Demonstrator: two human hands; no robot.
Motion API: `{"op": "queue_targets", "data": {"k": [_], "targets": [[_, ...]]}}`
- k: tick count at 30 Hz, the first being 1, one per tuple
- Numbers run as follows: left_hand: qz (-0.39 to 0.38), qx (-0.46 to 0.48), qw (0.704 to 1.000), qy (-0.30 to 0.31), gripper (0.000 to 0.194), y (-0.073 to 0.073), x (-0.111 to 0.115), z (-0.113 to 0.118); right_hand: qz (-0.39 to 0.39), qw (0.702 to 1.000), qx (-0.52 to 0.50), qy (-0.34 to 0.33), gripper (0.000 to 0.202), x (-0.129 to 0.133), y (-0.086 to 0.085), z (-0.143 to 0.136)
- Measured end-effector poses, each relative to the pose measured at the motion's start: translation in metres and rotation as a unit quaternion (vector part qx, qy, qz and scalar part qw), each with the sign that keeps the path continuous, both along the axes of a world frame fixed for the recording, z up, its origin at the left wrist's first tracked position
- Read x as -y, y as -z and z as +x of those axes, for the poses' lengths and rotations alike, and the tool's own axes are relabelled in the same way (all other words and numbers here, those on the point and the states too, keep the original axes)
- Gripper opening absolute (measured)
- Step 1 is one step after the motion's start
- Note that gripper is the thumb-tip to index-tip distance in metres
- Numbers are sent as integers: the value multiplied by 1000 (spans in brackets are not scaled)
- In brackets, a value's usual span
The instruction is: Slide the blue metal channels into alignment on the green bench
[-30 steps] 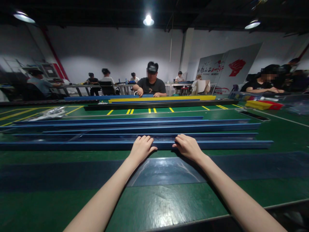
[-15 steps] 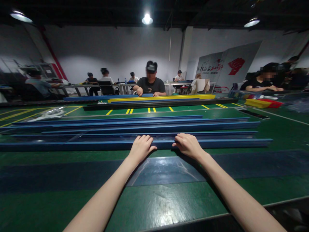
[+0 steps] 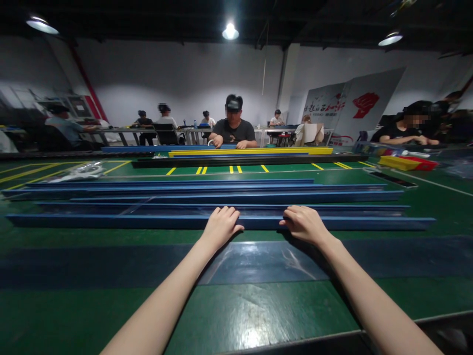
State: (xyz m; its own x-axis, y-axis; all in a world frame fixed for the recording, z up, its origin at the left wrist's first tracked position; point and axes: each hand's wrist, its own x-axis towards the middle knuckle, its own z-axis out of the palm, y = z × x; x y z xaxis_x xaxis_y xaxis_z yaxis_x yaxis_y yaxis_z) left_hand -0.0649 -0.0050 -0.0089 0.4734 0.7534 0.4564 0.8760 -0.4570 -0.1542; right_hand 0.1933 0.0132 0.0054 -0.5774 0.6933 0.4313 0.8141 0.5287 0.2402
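Observation:
A long blue channel strip point(image 3: 262, 223) with raised edges lies across the green table in front of me. My left hand point(image 3: 221, 227) is closed over its near edge, thumb on my side and fingers reaching over into the trough. Further right, my right hand point(image 3: 303, 224) grips the same edge with curled fingers. Between the two hands, a stretch of the strip shows uncovered. Closer to me, a flat clear plastic sheet point(image 3: 254, 261) lies under my forearms, with shiny creases in its middle.
Several more blue channel strips point(image 3: 236, 198) lie just behind. Farther back are a black strip point(image 3: 251, 161) and a yellow strip point(image 3: 251, 152), with a co-worker point(image 3: 233, 129) seated behind them. At right sit a phone point(image 3: 393, 178) and a yellow tray point(image 3: 397, 162); a plastic bag point(image 3: 84, 170) lies left.
The held blue channel strip has slid to the right, its left end now in view. My right hand has moved right with it, widening the gap between my hands. The view has shifted slightly.

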Motion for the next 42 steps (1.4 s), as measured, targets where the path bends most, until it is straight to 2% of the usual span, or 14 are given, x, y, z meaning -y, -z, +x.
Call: {"op": "queue_targets", "data": {"k": [10,23,31,42], "targets": [[-17,2,1000,0,19,-2,2,2,-18,999,-32,2,26,3,0,-2],[-28,5,1000,2,19,-4,2,2,-31,998,-48,12,25,3,2,-3],[-30,1,1000,-3,21,-3,0,2,-76,997,-22,7,25,2,5,-4],[-41,3,999,-3,22,-4,1,1,-125,991,-47,-14,34,3,4,-11]]}}
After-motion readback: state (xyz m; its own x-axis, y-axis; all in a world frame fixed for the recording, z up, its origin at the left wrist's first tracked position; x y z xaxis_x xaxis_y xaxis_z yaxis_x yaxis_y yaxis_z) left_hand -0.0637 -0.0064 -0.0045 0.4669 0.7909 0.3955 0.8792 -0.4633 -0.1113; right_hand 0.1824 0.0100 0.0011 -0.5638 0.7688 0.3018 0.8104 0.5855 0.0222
